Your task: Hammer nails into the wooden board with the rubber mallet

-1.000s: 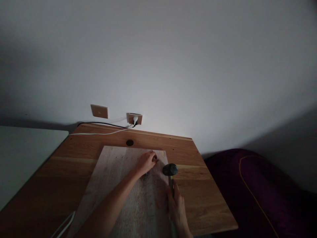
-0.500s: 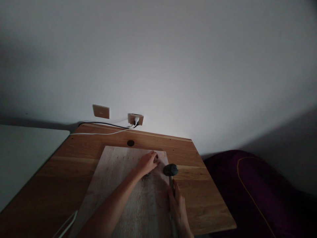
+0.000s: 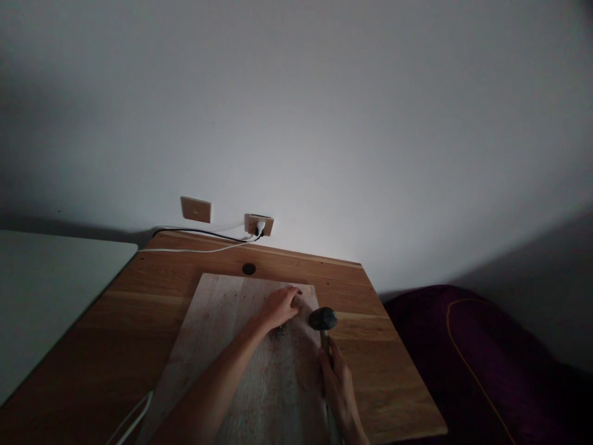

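Observation:
A pale wooden board (image 3: 222, 334) lies on a brown wooden desk (image 3: 130, 309). My left hand (image 3: 279, 306) rests near the board's far right corner, fingers curled and pinched together over something too small to make out. My right hand (image 3: 338, 386) is wrapped round the handle of a hammer (image 3: 323, 321), whose dark head hovers just right of my left hand, over the board's right edge. A small dark bit lies on the board under my left hand's heel.
A round cable hole (image 3: 249, 269) sits in the desk behind the board. A wall socket (image 3: 259, 224) with white and black cables and a switch plate (image 3: 196, 209) are on the wall. A white surface (image 3: 41, 290) adjoins at left; a dark purple cushion (image 3: 467, 358) lies at right.
The view has shifted slightly. My left hand has stayed at the board's far corner; the hammer head has held close beside it, barely moving.

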{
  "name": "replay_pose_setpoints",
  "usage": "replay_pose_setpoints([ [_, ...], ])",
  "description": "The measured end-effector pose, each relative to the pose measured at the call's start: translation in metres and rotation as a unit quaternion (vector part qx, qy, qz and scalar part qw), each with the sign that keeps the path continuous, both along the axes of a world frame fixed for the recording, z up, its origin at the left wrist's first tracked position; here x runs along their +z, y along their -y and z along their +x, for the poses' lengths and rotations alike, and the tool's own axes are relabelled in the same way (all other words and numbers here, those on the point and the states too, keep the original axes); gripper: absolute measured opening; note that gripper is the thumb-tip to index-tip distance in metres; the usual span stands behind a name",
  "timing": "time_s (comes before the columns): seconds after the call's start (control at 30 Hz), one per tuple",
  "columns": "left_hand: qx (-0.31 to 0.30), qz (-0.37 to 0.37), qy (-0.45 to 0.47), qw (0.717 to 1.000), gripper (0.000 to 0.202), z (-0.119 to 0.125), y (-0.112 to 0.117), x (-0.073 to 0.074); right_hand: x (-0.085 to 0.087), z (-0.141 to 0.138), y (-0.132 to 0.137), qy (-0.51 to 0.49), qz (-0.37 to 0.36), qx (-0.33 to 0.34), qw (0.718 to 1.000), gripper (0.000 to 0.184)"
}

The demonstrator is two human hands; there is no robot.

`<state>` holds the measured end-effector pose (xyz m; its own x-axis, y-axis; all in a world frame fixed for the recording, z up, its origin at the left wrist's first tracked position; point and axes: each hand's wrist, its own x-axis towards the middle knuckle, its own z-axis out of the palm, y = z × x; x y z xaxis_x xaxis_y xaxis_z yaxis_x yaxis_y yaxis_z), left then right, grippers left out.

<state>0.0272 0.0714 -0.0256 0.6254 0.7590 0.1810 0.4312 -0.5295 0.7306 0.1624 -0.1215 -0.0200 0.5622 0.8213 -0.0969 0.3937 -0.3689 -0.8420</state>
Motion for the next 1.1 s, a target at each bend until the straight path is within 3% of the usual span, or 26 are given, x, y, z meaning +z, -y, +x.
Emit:
replay_pose_setpoints([
  [0.1,0.003,-0.016,-0.008,1.0,0.059,-0.001,0.0,0.001,0.015,-0.002,-0.011,-0.065,0.001,0.011,0.998,0.079],
  [0.3,-0.001,-0.032,-0.023,0.999,0.067,0.002,-0.001,0.002,0.044,-0.004,-0.048,-0.103,0.048,0.057,0.992,0.068],
  [0.47,-0.003,-0.025,-0.026,0.999,0.064,0.001,0.001,0.008,0.037,-0.001,-0.067,-0.049,-0.023,0.09,0.995,0.071],
  [0.67,0.006,-0.028,-0.041,0.999,0.063,0.0,0.003,0.013,0.038,0.0,-0.063,-0.048,0.004,0.08,0.996,0.069],
  [0.87,0.0,-0.017,-0.021,1.0,0.053,0.0,0.003,0.014,0.047,-0.008,-0.066,0.012,-0.025,0.106,0.994,0.067],
  [1.1,0.006,-0.022,-0.01,1.0,0.051,-0.001,0.003,0.012,0.046,-0.014,-0.066,0.012,-0.028,0.122,0.992,0.072],
])
